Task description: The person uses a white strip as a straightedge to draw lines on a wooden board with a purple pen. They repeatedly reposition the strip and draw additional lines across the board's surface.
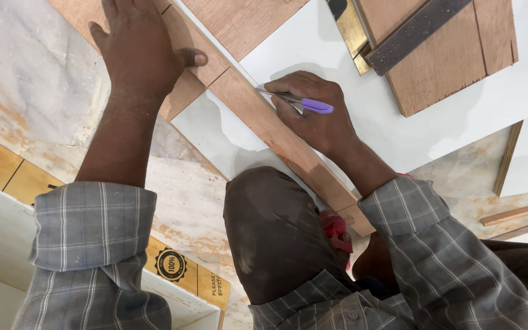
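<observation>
one bent knee (273,235) below two hands: left hand (139,52) flat on one wooden strip (264,119), right hand (313,113) gripping one purple-capped pen (300,102).

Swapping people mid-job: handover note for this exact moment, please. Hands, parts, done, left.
Left hand: flat, pressing the wooden strip onto the white board.
Right hand: holds the purple-capped pen, tip at the strip's edge on the board.
Try square lies on the plywood offcut nearby.
Done: strip set as straightedge.
Left: no drawn line is visible yet along the strip.
</observation>
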